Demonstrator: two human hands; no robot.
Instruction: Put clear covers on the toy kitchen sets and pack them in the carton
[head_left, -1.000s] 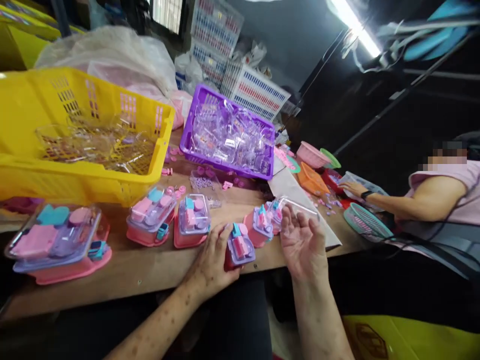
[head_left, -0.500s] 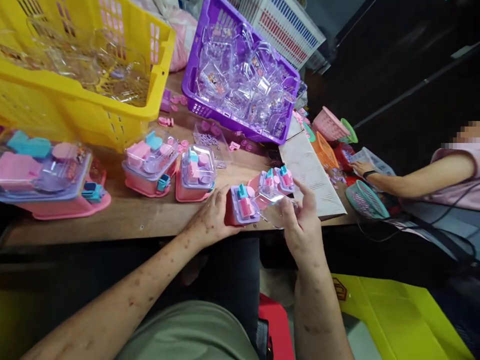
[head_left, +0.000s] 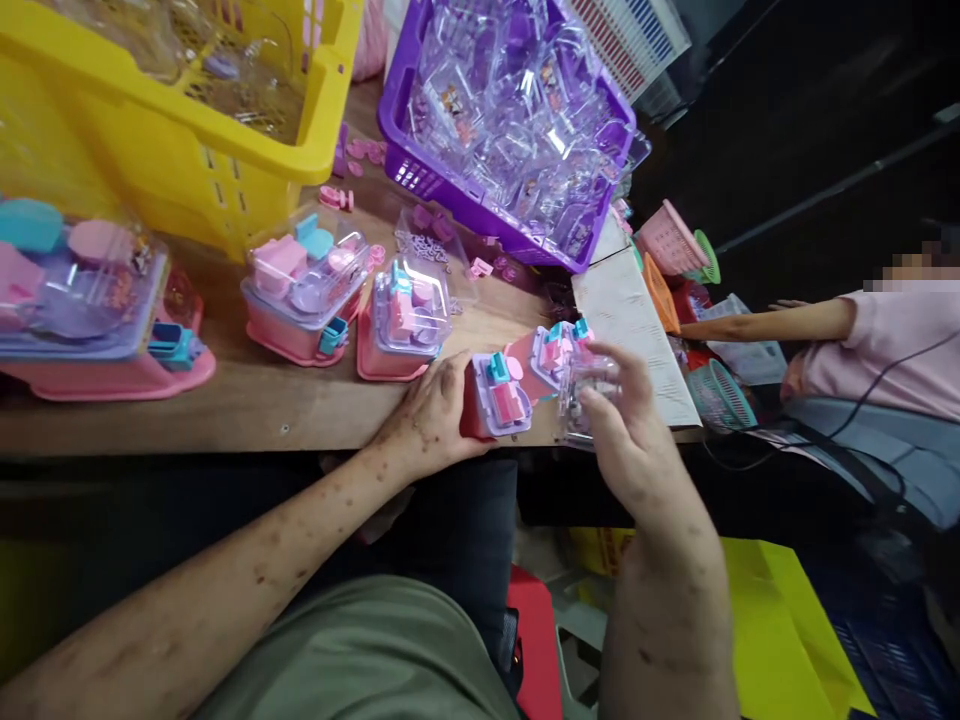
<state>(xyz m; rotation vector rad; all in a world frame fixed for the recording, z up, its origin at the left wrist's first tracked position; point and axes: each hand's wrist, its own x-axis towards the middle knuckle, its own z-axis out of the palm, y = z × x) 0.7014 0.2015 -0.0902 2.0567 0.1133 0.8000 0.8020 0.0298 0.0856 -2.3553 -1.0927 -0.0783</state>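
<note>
My left hand [head_left: 431, 415] is wrapped round the back and side of a small pink toy box [head_left: 480, 405], whose lilac top carries pink and turquoise pieces and faces me, uncovered. In my right hand [head_left: 626, 425], pinched between thumb and fingers, is a clear plastic cover [head_left: 576, 405], tilted and apart from that box. Just behind the cover, a second pink box with a lilac top [head_left: 551, 352] stands on the wooden table [head_left: 330, 415]. To the left are several similar boxes under clear covers, among them a near one [head_left: 405, 325] and a further one [head_left: 304, 290].
A purple basket [head_left: 480, 212] full of clear covers and a yellow basket [head_left: 217, 150] stand at the back. Small pink parts [head_left: 336, 198] lie between them. White cardboard [head_left: 622, 320] lies at right; beyond it a co-worker in a pink sleeve [head_left: 892, 325] reaches among small baskets.
The clear cover in my right hand has moved right, away from the box, and tilted up. My left hand keeps its hold. The view has shifted slightly, and the co-worker's arm reaches further left.
</note>
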